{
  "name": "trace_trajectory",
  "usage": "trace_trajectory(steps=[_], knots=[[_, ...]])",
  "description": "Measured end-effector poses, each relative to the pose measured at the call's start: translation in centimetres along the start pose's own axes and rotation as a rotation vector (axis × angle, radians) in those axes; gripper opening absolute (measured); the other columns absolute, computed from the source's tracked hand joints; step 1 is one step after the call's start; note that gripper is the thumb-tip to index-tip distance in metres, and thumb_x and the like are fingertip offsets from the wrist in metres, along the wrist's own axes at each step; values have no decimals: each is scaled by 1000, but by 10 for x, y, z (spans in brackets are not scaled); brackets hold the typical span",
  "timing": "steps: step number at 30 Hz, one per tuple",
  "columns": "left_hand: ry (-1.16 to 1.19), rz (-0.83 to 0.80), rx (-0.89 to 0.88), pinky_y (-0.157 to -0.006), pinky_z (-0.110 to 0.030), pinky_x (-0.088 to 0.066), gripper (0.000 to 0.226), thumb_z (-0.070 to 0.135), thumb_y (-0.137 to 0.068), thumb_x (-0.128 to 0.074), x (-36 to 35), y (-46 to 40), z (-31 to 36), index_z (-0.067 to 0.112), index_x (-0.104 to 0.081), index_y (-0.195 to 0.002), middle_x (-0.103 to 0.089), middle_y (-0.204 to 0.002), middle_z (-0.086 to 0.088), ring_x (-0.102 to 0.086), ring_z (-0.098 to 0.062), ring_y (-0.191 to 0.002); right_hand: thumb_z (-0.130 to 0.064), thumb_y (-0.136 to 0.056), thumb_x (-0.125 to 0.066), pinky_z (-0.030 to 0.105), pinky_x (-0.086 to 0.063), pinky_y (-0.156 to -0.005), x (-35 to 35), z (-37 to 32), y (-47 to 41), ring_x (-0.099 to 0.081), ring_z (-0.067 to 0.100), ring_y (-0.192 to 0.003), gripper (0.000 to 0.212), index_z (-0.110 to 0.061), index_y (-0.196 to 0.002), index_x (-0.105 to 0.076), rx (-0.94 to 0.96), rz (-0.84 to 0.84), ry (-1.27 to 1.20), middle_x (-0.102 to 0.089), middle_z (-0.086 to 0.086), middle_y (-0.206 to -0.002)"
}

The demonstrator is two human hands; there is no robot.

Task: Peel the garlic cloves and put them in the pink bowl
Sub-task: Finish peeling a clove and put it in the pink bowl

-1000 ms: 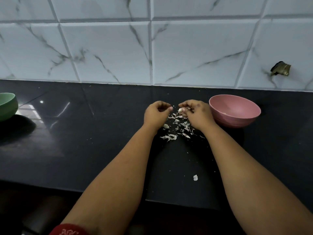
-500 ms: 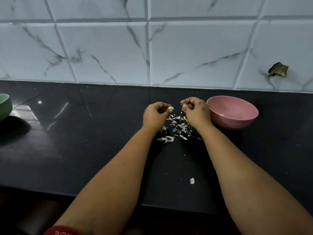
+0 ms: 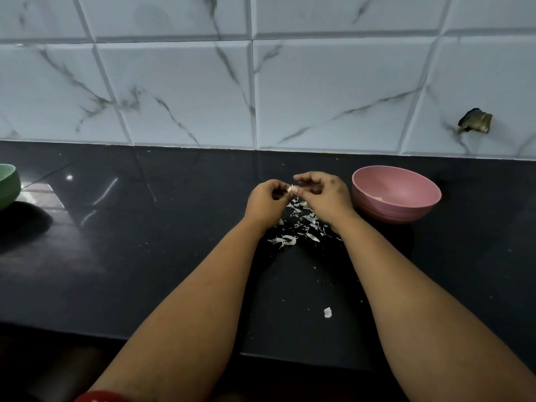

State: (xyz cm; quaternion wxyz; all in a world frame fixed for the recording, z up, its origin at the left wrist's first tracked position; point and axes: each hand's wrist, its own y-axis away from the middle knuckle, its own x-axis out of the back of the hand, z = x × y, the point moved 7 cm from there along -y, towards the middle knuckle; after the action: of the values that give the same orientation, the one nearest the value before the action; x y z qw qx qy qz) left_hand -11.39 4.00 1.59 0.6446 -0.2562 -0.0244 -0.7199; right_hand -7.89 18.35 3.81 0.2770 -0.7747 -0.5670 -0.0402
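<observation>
- A white marbled tile wall [image 3: 319,91] is seen behind a black desk [image 3: 145,256].
- A pink bowl [image 3: 396,195] is set on the desk just right of the hands; something pale is seen inside.
- A green bowl [image 3: 8,185] is cut off at the left edge.
- The left hand [image 3: 265,203] is curled around a clove [image 3: 291,188], which is also pinched by the right hand [image 3: 324,195], above the desk.
- Peel scraps [image 3: 301,224] are scattered beneath the hands.

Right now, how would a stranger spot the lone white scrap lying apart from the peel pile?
Start at the black countertop, near its front edge between the two forearms. The lone white scrap lies there, apart from the peel pile beneath the hands.
</observation>
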Motion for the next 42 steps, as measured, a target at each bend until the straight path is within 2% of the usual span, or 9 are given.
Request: trace_trajectory(steps=[5,10,13,17,23,27,31,37,42], knots=[[-174,-93,-43,-68,-32,-50,9,22,-94,-63,-4,0,5,14,-64,-89,-61,-73,5,-55,-11,-65,-8,-81,-75,22,-56,-81,-7,-1,1,-70,12,-84,17,-12,-98,-76,12,-81,38,-75,3,-91],[-336,-125,-79,-70,-30,-44,14,25,-96,-60,-4,1,9,11,-62,-94,-65,-89,-3,-59,-21,-81,-9,-80,-77,32,-59,-82,-5,2,1,-72,16,-83,15,-15,-93,-77,-17,-90,15,-75,2,-85],[-369,-101,-89,-73,-36,-52,10,28,-95,-61,-1,0,9,19,-60,-89,-68,-92,-4,-62,-22,-80,-9,-78,-78,32,-59,-83,-6,0,2,-72,15,-83,14,-16,-91,-78,-20,-77,15,-75,0,-85],[-330,4,-121,-78,-36,-55,14,30,-90,-67,6,3,17,17,-70,-93,-69,-86,1,-65,-20,-88,-6,-76,-79,29,-58,-81,-2,-1,1,-72,14,-80,14,-17,-84,-77,-59,-49,-61,-75,0,-80],[-63,146,-72,-70,-24,-56,8,25,-80,-80,29,2,23,23,-74,-78,-70,-71,11,-66,-5,-68,1,-74,-79,27,-56,-80,3,2,2,-68,12,-76,21,-16,-83,-72,-171,3,-360,-72,3,-78],[80,193,12,-81,-40,-59,20,14,-88,-69,46,-4,11,30,-70,-76,-75,-82,6,-69,-19,-77,5,-79,-73,17,-54,-76,12,10,0,-66,9,-82,25,-5,-102,-72,-182,128,-383,-72,4,-92],[-10,179,49,-91,-27,-53,31,-5,-89,-56,51,-6,4,21,-71,-95,-71,-90,8,-68,-7,-93,-2,-81,-74,25,-56,-84,20,13,-4,-70,12,-89,21,-16,-97,-75,-153,205,-260,-73,-3,-93],[-5,179,149,-59,-21,-44,9,21,-83,-77,48,-4,-3,25,-71,-77,-64,-67,10,-56,-4,-61,-9,-80,-77,21,-56,-74,18,2,0,-70,5,-79,21,-29,-84,-73,-96,195,-141,-74,-8,-83],[-86,165,179,-49,-21,-38,30,35,-72,-86,48,-2,-4,17,-63,-65,-60,-58,8,-47,-5,-48,-9,-80,-76,32,-60,-75,17,2,1,-71,12,-73,22,-30,-77,-72,-71,164,-96,-73,-4,-76]])
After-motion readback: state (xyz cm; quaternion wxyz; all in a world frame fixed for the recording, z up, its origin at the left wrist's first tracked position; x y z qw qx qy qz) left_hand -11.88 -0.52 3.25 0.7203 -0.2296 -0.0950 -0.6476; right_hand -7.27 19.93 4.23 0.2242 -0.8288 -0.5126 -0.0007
